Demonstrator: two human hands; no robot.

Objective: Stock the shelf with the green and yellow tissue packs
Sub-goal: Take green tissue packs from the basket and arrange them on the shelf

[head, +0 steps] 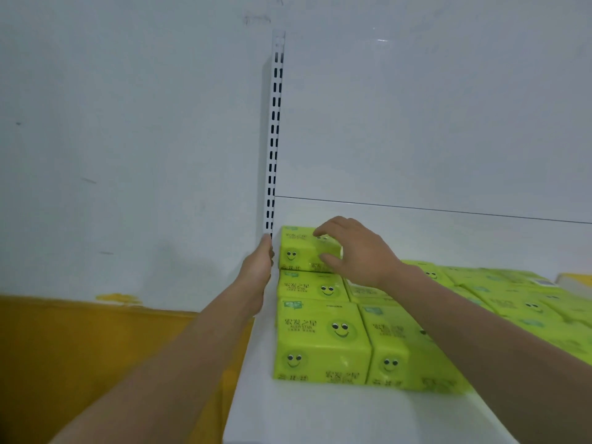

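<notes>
Several green and yellow tissue packs with smiley faces lie in rows on the white shelf. One pack sits on top of the row at the back left corner. My right hand grips that top pack, fingers curled over its top and thumb on its front face. My left hand lies flat against the pack's left side, fingers straight and pointing toward the slotted upright. A front pack stands at the shelf's left front.
A white slotted upright runs up the white back panel. A yellow surface lies left of the shelf. More green packs fill the shelf to the right, with a yellow pack at the far right edge.
</notes>
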